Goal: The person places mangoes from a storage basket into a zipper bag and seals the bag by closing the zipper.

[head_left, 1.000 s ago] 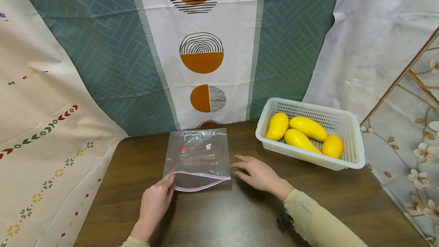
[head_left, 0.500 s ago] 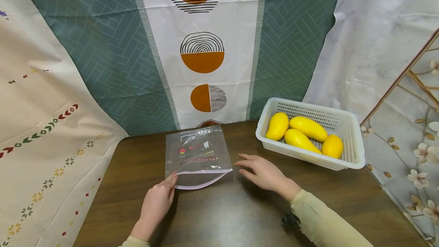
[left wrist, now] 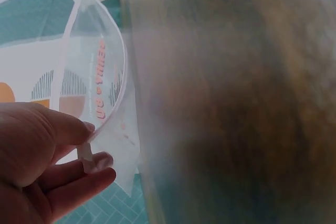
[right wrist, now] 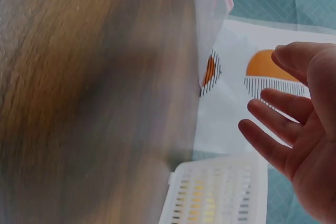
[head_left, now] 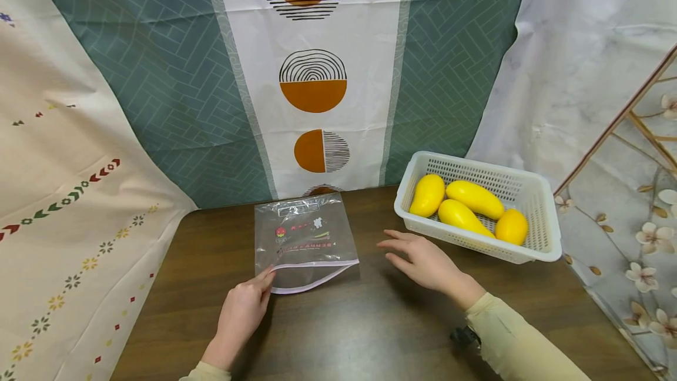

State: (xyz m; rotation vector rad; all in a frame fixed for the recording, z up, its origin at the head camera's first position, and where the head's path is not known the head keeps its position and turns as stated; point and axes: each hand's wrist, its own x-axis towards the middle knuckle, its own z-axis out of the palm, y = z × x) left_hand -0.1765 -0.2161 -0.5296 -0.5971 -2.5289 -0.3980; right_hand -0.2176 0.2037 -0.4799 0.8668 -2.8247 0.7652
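Note:
A clear zip bag [head_left: 312, 237] with a pale pink zip edge and red print lies on the table, its mouth gaping towards me. At the left end of that mouth, my left hand [head_left: 244, 307] pinches the edge between thumb and fingers; the left wrist view shows this pinch on the bag [left wrist: 113, 72] closely. My right hand [head_left: 423, 260] hovers to the right of the bag, apart from it, fingers extended and holding nothing. In the right wrist view the right hand [right wrist: 299, 114] shows its spread fingers, with the white basket [right wrist: 220, 182] below.
A white perforated plastic basket [head_left: 547, 216] stands at the back right, holding several yellow mangoes [head_left: 474, 199]. The brown wooden table [head_left: 328, 340] meets a hanging patterned cloth [head_left: 328, 122] at the back. More cloths hang at both sides.
My right hand has moved away from the bag's right corner, rightward towards the basket. The bag turned slightly and shifted back early on; my left hand keeps its pinch.

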